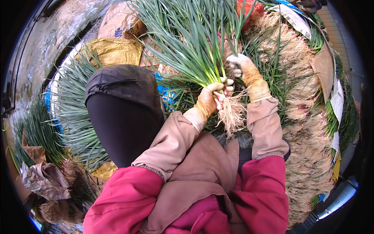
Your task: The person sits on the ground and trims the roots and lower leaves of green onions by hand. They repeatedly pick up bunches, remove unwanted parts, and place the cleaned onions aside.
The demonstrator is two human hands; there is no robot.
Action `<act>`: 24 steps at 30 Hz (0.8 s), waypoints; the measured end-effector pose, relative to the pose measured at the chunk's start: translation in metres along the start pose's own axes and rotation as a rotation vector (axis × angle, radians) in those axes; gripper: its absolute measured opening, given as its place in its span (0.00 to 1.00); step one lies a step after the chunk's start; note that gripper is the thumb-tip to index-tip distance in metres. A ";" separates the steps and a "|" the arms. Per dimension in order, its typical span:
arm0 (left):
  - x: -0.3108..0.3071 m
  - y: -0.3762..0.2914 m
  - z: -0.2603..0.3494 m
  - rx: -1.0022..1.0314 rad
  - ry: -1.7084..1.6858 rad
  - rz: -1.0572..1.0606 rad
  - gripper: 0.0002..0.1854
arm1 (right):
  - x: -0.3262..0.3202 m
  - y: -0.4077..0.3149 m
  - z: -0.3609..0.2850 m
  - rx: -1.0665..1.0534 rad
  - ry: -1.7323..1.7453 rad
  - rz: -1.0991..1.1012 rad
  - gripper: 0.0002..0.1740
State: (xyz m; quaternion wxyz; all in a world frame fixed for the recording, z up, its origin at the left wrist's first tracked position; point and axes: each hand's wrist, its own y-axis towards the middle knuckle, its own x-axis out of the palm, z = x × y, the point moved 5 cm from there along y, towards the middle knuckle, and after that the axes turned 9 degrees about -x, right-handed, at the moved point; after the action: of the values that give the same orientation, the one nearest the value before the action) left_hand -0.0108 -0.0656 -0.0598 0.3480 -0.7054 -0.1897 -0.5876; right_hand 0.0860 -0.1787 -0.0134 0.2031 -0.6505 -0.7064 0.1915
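Observation:
My left hand (pixel 211 95), in a pale yellowed glove, grips a bunch of spring onions (pixel 209 68) just above their pinkish-white bulbs. The green leaves fan up and away from me, and the stringy pale roots (pixel 232 114) hang below the fist towards my lap. To the right of the bunch, my gloved right hand (pixel 241 65) is raised with its fingers curled. A green leaf meets its fingertips; whether they pinch it is unclear. Loose leaves (pixel 271 68) lie beyond the right forearm.
Many spring onions with dense roots (pixel 304 163) are heaped along my right. More leafy onions (pixel 79 117) lie left of my dark-clad knee (pixel 125 117). A yellow woven sack (pixel 114 51), a brown sack (pixel 119 22) and a red bag (pixel 251 11) are farther off.

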 end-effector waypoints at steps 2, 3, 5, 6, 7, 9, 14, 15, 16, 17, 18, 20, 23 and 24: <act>-0.007 0.001 -0.001 -0.003 0.029 0.045 0.17 | 0.008 -0.005 0.001 -0.110 -0.338 -0.046 0.13; -0.014 0.004 -0.002 0.032 0.004 0.029 0.17 | 0.015 -0.004 0.002 -0.225 -0.486 0.015 0.15; -0.018 0.003 -0.006 0.014 0.110 0.107 0.16 | 0.009 0.006 0.014 -0.336 -0.555 0.076 0.16; -0.022 0.003 -0.005 0.040 0.169 0.165 0.16 | 0.019 0.003 0.011 -0.269 -0.614 0.033 0.18; -0.021 0.002 -0.005 0.085 0.133 0.224 0.14 | 0.033 -0.007 0.004 -0.316 -0.602 -0.036 0.18; -0.017 -0.002 -0.007 0.041 0.241 0.228 0.14 | 0.013 0.006 0.023 -0.310 -0.917 0.092 0.16; -0.003 -0.012 -0.002 -0.019 0.277 0.249 0.12 | 0.009 0.005 0.041 -0.403 -0.964 0.085 0.10; -0.008 -0.011 0.000 -0.001 0.248 0.232 0.12 | 0.027 -0.013 0.032 -0.219 -0.601 0.050 0.12; -0.014 -0.006 -0.003 0.008 0.222 0.210 0.12 | 0.027 -0.012 0.029 -0.294 -0.761 0.024 0.13; -0.020 -0.002 -0.005 0.016 0.197 0.188 0.11 | 0.022 -0.010 0.028 -0.370 -0.920 -0.002 0.14; -0.022 -0.001 -0.007 0.008 0.188 0.218 0.10 | 0.023 -0.010 0.025 -0.485 -1.057 -0.029 0.15; -0.022 0.003 -0.010 -0.048 0.210 0.244 0.09 | 0.018 -0.010 0.025 -0.485 -1.348 0.015 0.16; -0.018 0.003 -0.010 -0.106 0.259 0.329 0.08 | 0.025 -0.019 0.019 -0.584 -1.535 0.018 0.17; -0.013 0.000 -0.008 -0.116 0.259 0.354 0.09 | 0.028 -0.024 0.016 -0.620 -1.539 0.007 0.16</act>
State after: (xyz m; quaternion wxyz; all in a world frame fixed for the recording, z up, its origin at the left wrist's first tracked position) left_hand -0.0196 -0.0697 -0.0720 0.4260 -0.6651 0.0175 -0.6131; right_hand 0.0556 -0.1528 -0.0130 -0.5262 -0.3662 -0.6666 0.3803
